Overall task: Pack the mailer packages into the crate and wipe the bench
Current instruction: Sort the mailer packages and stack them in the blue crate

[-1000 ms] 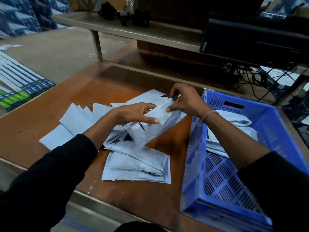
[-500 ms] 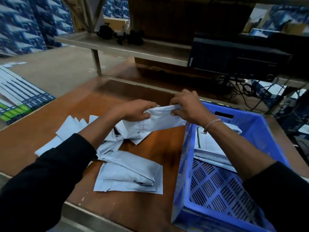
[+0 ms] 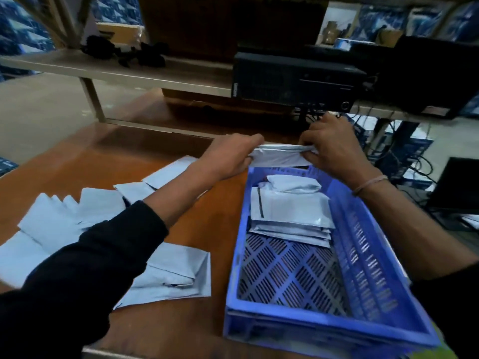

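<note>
Head view: a mailer [image 3: 281,157] hangs over the crate's [image 3: 363,255] far rim, pinched by the left hand [image 3: 230,158] and right hand [image 3: 334,149] at its ends. More mailers [image 3: 290,213] lie inside; others [image 3: 77,213] litter the bench [image 3: 202,229].

shelf [image 3: 134,73] grey | floor [image 3: 39,112] pale, blurred | computer case [image 3: 293,79], seemingly

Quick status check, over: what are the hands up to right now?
Left hand and right hand gripping one mailer package by its ends. Held above blue crate's far rim. More mailers waiting on bench. Nothing blocking.
</note>
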The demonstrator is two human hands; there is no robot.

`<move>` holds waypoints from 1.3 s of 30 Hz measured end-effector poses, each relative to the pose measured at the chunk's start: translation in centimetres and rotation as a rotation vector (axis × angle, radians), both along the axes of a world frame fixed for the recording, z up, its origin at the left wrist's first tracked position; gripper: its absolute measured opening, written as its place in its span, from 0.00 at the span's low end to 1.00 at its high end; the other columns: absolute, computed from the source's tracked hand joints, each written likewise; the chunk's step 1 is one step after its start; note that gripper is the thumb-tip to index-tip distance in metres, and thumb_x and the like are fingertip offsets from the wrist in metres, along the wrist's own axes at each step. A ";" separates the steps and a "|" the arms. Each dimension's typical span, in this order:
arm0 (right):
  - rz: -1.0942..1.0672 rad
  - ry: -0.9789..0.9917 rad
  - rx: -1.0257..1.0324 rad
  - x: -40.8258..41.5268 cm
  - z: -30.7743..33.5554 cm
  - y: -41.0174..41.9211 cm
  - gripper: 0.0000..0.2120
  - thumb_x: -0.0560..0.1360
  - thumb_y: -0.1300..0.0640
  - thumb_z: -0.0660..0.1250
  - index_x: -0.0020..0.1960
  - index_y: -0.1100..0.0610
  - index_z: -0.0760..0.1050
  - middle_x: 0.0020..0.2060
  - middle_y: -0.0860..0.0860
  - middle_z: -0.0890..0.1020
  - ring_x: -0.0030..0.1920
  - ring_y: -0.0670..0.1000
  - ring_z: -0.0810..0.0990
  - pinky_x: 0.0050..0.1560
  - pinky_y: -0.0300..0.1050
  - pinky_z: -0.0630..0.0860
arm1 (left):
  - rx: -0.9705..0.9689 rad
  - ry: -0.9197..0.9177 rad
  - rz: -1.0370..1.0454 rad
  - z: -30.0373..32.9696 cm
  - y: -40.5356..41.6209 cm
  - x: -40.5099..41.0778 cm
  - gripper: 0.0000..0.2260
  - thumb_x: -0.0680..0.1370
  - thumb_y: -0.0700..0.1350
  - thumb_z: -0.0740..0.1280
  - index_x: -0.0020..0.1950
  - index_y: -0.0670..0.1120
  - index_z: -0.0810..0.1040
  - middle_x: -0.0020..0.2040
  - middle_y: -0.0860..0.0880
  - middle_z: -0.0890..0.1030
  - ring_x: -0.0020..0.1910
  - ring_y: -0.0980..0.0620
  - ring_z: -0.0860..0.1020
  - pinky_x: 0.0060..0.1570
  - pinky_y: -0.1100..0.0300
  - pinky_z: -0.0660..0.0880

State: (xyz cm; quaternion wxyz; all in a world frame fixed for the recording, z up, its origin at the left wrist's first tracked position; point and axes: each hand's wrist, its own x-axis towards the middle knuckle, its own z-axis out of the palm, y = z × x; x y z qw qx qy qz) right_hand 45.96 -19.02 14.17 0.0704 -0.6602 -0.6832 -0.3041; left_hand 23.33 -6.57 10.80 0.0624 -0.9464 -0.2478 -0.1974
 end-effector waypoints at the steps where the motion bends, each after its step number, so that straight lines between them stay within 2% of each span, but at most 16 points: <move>1: -0.047 -0.004 -0.022 1.0 -0.4 -0.7 0.08 0.64 0.57 0.75 0.43 0.55 0.81 0.38 0.54 0.81 0.44 0.62 0.78 0.41 0.49 0.66 | 0.012 0.003 -0.009 -0.3 -0.4 1.6 0.16 0.78 0.44 0.68 0.66 0.49 0.73 0.56 0.43 0.83 0.53 0.39 0.81 0.44 0.47 0.78; 2: -0.089 -0.004 -0.051 2.0 -0.9 -1.3 0.08 0.63 0.59 0.74 0.42 0.55 0.80 0.39 0.55 0.81 0.43 0.62 0.78 0.40 0.47 0.66 | 0.019 0.004 -0.025 -0.8 -0.7 3.1 0.16 0.76 0.42 0.69 0.63 0.49 0.74 0.54 0.43 0.83 0.52 0.39 0.81 0.43 0.46 0.78; 5: -0.189 0.080 -0.184 3.9 -3.2 -2.5 0.11 0.64 0.60 0.72 0.46 0.57 0.77 0.45 0.58 0.79 0.47 0.65 0.80 0.42 0.54 0.76 | 0.069 0.058 -0.082 -2.7 -1.0 7.3 0.18 0.69 0.34 0.70 0.57 0.45 0.75 0.51 0.42 0.82 0.49 0.36 0.80 0.41 0.45 0.76; 6: -0.225 0.088 -0.208 4.4 -4.2 -2.7 0.11 0.66 0.60 0.71 0.48 0.57 0.77 0.48 0.59 0.79 0.48 0.65 0.80 0.42 0.53 0.76 | 0.105 0.090 -0.091 -3.6 -0.9 8.4 0.19 0.67 0.33 0.71 0.56 0.44 0.76 0.50 0.41 0.81 0.49 0.36 0.79 0.41 0.47 0.74; 8: -0.286 0.091 -0.216 5.1 -6.0 -2.4 0.14 0.70 0.60 0.71 0.55 0.59 0.76 0.54 0.59 0.79 0.50 0.65 0.81 0.38 0.48 0.68 | 0.185 0.112 -0.085 -5.1 -0.7 10.3 0.22 0.63 0.31 0.73 0.55 0.43 0.77 0.49 0.40 0.79 0.48 0.36 0.77 0.41 0.51 0.65; 9: -0.301 0.117 -0.209 5.5 -7.0 -2.0 0.15 0.71 0.61 0.70 0.57 0.60 0.75 0.56 0.60 0.78 0.50 0.65 0.81 0.37 0.50 0.65 | 0.214 0.104 -0.075 -5.9 -0.4 11.1 0.23 0.62 0.30 0.73 0.55 0.42 0.77 0.48 0.40 0.78 0.48 0.37 0.77 0.41 0.52 0.62; 12: -0.307 0.171 -0.220 6.7 -9.7 0.1 0.15 0.72 0.65 0.67 0.58 0.61 0.74 0.55 0.62 0.77 0.44 0.65 0.82 0.33 0.53 0.70 | 0.243 0.076 -0.039 -7.1 0.3 12.8 0.21 0.65 0.33 0.73 0.58 0.42 0.78 0.50 0.40 0.78 0.49 0.37 0.76 0.42 0.51 0.65; 14: -0.304 0.177 -0.267 7.3 -11.5 1.3 0.16 0.73 0.66 0.64 0.61 0.62 0.74 0.57 0.63 0.77 0.42 0.66 0.82 0.33 0.55 0.74 | 0.167 0.129 0.000 -8.1 0.9 13.6 0.22 0.72 0.35 0.71 0.65 0.43 0.74 0.58 0.39 0.75 0.56 0.36 0.74 0.48 0.47 0.67; 16: -0.319 0.147 -0.351 7.7 -13.4 2.3 0.16 0.77 0.65 0.61 0.64 0.62 0.73 0.63 0.64 0.74 0.45 0.66 0.82 0.35 0.56 0.75 | 0.088 0.224 0.032 -9.5 1.5 14.3 0.23 0.75 0.36 0.69 0.70 0.43 0.71 0.65 0.38 0.72 0.61 0.36 0.72 0.53 0.45 0.68; 19: -0.352 0.159 -0.434 8.2 -15.3 3.0 0.17 0.75 0.64 0.63 0.64 0.61 0.72 0.69 0.63 0.69 0.47 0.64 0.82 0.37 0.54 0.76 | -0.003 0.374 0.088 -11.6 2.4 14.8 0.24 0.78 0.37 0.68 0.74 0.46 0.68 0.74 0.36 0.65 0.70 0.35 0.68 0.61 0.43 0.71; 23: -0.351 0.247 -0.475 9.2 -16.5 3.6 0.25 0.74 0.59 0.66 0.70 0.60 0.68 0.71 0.60 0.65 0.50 0.64 0.82 0.43 0.53 0.78 | -0.114 0.457 0.114 -12.4 3.2 15.3 0.28 0.78 0.42 0.70 0.76 0.48 0.66 0.76 0.38 0.63 0.74 0.36 0.64 0.64 0.43 0.71; 29: -0.400 0.271 -0.540 9.5 -16.5 5.0 0.32 0.79 0.55 0.67 0.78 0.61 0.59 0.76 0.63 0.58 0.57 0.63 0.80 0.54 0.55 0.80 | -0.269 0.494 0.134 -12.3 3.8 16.5 0.32 0.77 0.37 0.72 0.78 0.45 0.63 0.80 0.37 0.57 0.76 0.34 0.62 0.65 0.44 0.74; 32: -0.416 0.247 -0.556 9.0 -16.6 4.8 0.35 0.77 0.61 0.66 0.80 0.61 0.55 0.78 0.65 0.54 0.62 0.64 0.77 0.58 0.54 0.78 | -0.357 0.504 0.126 -11.9 3.6 16.2 0.37 0.74 0.45 0.78 0.78 0.43 0.63 0.78 0.36 0.61 0.74 0.35 0.66 0.66 0.44 0.74; 35: -0.410 0.269 -0.561 8.8 -16.0 4.3 0.35 0.76 0.65 0.63 0.80 0.62 0.55 0.77 0.67 0.54 0.67 0.65 0.72 0.64 0.56 0.75 | -0.362 0.498 0.079 -11.1 3.4 15.3 0.37 0.72 0.51 0.79 0.75 0.43 0.66 0.70 0.38 0.70 0.69 0.37 0.70 0.61 0.45 0.76; 37: -0.406 0.289 -0.565 8.3 -14.8 4.1 0.34 0.76 0.65 0.63 0.80 0.62 0.56 0.76 0.67 0.57 0.68 0.65 0.71 0.66 0.54 0.74 | -0.347 0.429 0.033 -10.6 3.4 14.3 0.33 0.73 0.52 0.78 0.72 0.43 0.69 0.67 0.39 0.72 0.67 0.38 0.72 0.60 0.45 0.75; 39: -0.386 0.339 -0.560 7.2 -13.2 4.0 0.33 0.76 0.62 0.65 0.79 0.61 0.58 0.72 0.65 0.65 0.69 0.61 0.70 0.65 0.50 0.73 | -0.353 0.284 -0.037 -10.0 3.5 12.6 0.31 0.74 0.52 0.77 0.73 0.44 0.71 0.69 0.40 0.73 0.69 0.38 0.72 0.64 0.45 0.74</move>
